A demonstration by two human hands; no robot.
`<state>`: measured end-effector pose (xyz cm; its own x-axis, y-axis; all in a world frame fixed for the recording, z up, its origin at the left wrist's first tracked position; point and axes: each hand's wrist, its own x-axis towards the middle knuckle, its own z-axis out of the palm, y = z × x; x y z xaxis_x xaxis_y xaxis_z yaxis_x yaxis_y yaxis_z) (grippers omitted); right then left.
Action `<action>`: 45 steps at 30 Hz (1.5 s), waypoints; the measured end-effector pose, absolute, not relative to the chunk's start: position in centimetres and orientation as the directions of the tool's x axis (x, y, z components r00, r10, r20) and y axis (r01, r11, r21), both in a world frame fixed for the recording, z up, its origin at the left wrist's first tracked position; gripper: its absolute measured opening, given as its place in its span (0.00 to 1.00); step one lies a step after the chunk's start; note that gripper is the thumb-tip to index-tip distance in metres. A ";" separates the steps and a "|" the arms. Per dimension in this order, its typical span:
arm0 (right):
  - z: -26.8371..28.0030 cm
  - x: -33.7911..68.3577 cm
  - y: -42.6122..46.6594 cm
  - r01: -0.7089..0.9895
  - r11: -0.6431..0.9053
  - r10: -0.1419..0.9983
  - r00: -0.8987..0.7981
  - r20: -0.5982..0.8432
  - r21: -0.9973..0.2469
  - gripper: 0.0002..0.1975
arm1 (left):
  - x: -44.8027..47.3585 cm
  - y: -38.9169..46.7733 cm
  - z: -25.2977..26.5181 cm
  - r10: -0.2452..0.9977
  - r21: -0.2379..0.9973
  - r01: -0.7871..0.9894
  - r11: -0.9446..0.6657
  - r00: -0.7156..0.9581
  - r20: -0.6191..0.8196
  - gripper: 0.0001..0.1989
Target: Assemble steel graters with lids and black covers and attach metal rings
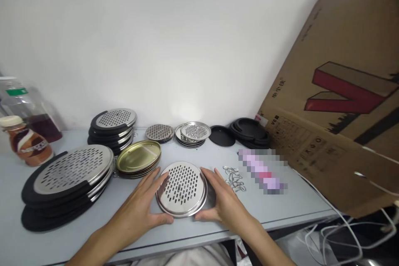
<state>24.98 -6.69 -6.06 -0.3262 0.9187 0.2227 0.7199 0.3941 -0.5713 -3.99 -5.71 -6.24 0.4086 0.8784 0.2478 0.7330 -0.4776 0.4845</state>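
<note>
A round slotted metal disc [182, 187] lies at the front middle of the table, seated on or in a slightly wider silver rim. My left hand [145, 201] curves round its left side, fingertips over the edge and thumb near the front. From the right, my right hand [222, 199] holds the rim with fingers and thumb curved. Left of the disc is a stack of gold-coloured round tins [139, 157]. Small bent wire clips [235, 179] lie in a loose pile beyond my right hand.
Stacks of slotted discs with black edging stand at left [71, 172] and behind [115, 122]. Along the back sit loose slotted discs [159, 132], silver discs [196, 131] and black rings [251, 131]. Bottles [29, 143] stand far left; a large cardboard box [336, 91] leans at right.
</note>
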 end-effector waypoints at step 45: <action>-3.9 24.8 -7.2 0.673 0.464 0.881 -0.417 0.222 -0.576 0.48 | -4.9 -2.9 -10.0 0.665 0.103 0.717 -0.689 0.570 0.482 0.38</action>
<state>24.79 -7.24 -3.92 -0.4171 0.8813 0.2222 0.6728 0.4638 -0.5764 -4.89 -2.92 -9.98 0.5700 0.6654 0.4821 0.7172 -0.6892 0.1034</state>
